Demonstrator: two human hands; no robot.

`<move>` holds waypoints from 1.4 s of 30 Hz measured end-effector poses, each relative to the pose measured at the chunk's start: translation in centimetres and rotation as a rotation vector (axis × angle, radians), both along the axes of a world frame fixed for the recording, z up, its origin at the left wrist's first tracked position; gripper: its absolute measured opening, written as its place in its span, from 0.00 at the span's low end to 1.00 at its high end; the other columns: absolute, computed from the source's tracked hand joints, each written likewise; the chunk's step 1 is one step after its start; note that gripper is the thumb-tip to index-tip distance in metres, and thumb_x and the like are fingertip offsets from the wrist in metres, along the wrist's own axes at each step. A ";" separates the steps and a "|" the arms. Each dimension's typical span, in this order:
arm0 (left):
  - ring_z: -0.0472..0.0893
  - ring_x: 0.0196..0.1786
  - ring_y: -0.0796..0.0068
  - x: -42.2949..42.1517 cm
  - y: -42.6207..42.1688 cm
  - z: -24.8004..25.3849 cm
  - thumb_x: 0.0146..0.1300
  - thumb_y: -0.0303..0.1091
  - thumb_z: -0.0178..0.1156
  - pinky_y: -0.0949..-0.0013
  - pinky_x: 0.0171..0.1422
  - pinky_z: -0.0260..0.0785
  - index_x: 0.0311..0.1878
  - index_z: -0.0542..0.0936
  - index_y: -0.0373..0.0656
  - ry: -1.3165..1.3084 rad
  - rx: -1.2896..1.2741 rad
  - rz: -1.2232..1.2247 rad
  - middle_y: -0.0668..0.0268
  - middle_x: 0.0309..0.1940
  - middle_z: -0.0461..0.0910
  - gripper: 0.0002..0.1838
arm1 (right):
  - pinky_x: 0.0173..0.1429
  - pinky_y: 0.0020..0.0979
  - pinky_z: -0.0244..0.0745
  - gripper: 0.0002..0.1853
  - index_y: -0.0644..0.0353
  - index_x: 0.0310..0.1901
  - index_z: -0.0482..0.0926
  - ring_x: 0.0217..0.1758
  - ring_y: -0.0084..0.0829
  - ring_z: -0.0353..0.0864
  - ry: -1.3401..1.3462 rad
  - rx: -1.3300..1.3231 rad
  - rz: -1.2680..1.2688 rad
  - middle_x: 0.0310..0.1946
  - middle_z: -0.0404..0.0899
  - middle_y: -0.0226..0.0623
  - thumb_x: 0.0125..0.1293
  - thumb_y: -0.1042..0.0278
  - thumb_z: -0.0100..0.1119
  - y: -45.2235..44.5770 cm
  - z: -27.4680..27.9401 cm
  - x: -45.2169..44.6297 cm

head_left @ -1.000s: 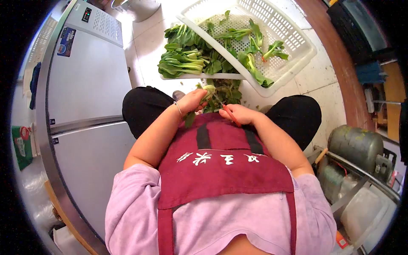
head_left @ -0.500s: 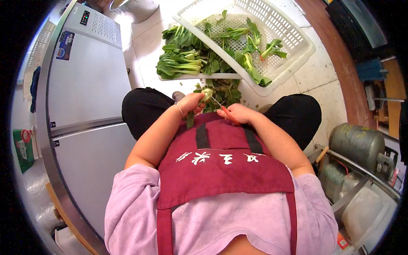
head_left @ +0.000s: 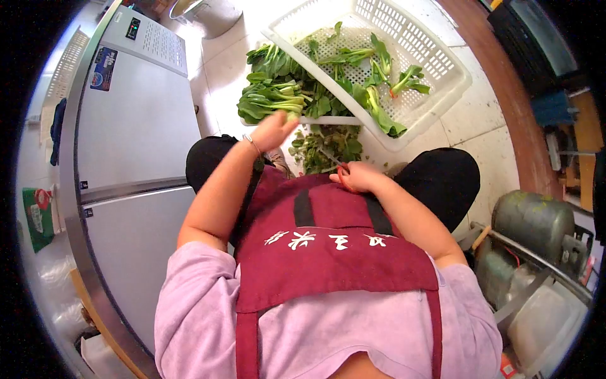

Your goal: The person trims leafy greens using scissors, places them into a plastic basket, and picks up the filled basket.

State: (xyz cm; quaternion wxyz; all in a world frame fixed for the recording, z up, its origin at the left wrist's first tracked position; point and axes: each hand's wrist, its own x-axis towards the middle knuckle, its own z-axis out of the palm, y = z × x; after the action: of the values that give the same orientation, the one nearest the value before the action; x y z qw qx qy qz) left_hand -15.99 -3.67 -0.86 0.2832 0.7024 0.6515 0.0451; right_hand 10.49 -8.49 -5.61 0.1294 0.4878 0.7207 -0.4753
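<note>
Curling my right hand [head_left: 361, 177] around the red, smooth-looking handle loops of the scissors [head_left: 342, 179], I have them firmly in my grip, the thin metal blades pointing forward over the trimmings [head_left: 334, 144]. How far apart the blades stand, I cannot tell. My left hand [head_left: 274, 131] is at the front edge of the leafy greens [head_left: 271, 98], its fingers drawn together and blurred; a bit of pale green shows at the fingertips, but I cannot tell whether I have hold of it. The greens lie bunched in the lower tray [head_left: 334, 120] — broad, glossy dark leaves, pale juicy stalks turned towards the middle. Across that tray's right side slants the white basket [head_left: 413, 128], hard plastic with slotted walls and a floor of fine holes, a few loose leafy stems [head_left: 375, 104] scattered inside. The trimmings make a ragged, darker heap on the floor, just in front of my dark red cloth apron [head_left: 334, 268]. A slim, pale bracelet [head_left: 251, 144] rings my left wrist.

Half a second ago my left hand held a pale-based plant right by the blades; now it has gone forward to the greens, well apart from the scissors. My right hand has barely shifted, and the stems in the basket lie as before.
</note>
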 end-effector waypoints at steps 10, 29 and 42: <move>0.69 0.58 0.60 -1.8 7.5 1.4 0.61 0.38 0.53 0.59 0.64 0.57 0.57 0.69 0.47 0.580 0.276 -0.312 0.61 0.51 0.72 0.20 | 0.44 0.42 0.73 0.34 0.62 0.32 0.80 0.40 0.50 0.79 0.082 -0.014 -0.019 0.34 0.80 0.51 0.54 0.31 0.51 0.5 0.6 -0.1; 0.79 0.40 0.58 11.9 18.2 8.2 0.58 0.38 0.54 0.62 0.48 0.71 0.38 0.81 0.42 0.129 0.481 -0.333 0.58 0.38 0.80 0.12 | 0.46 0.42 0.74 0.37 0.62 0.34 0.80 0.42 0.48 0.80 0.174 0.029 -0.014 0.36 0.80 0.50 0.52 0.27 0.50 0.5 -0.3 -0.4; 0.77 0.51 0.59 18.9 24.8 -0.4 0.56 0.32 0.55 0.60 0.53 0.70 0.46 0.75 0.39 0.575 0.102 -0.380 0.54 0.46 0.78 0.14 | 0.45 0.43 0.74 0.34 0.61 0.35 0.80 0.40 0.48 0.80 0.261 0.000 -0.091 0.33 0.81 0.49 0.51 0.31 0.53 1.1 -0.7 0.7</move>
State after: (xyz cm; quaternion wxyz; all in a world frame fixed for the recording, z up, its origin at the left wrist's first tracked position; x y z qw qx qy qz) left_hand 2.94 21.10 -1.26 0.0559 0.8084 0.5591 -0.1755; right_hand 11.20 -7.40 -6.27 0.0127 0.4543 0.7085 -0.5399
